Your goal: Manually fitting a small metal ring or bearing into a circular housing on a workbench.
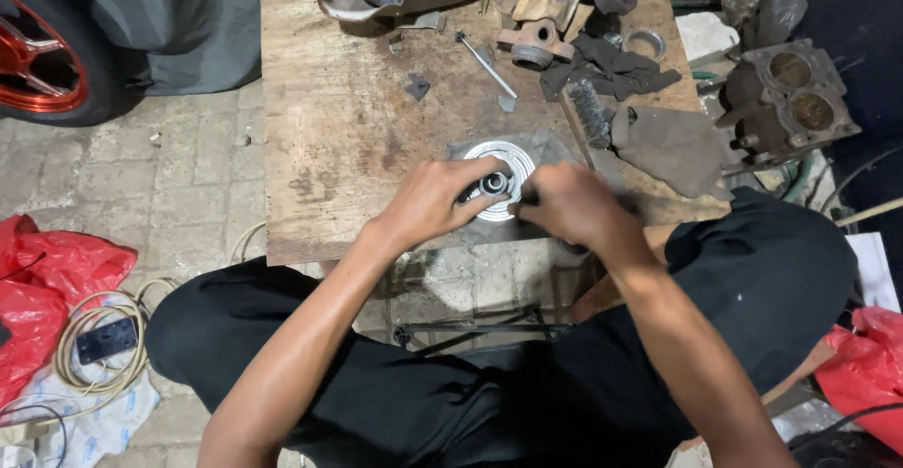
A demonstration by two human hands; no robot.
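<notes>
Left hand [435,203], right hand [569,206] both grasping silver round part [496,178] on wooden board [348,120]; wire brush [590,111], grey rag [673,146] just beside.

A low wooden table [357,129], its top stained and scratched, stands on a floor of grey paving bricks [188,186]. Left of the table a wheel with a red rim [42,54] leans in — beside it a grey cover [188,26]. Below that, red plastic bags [47,280] and a coiled cable [89,336].
</notes>
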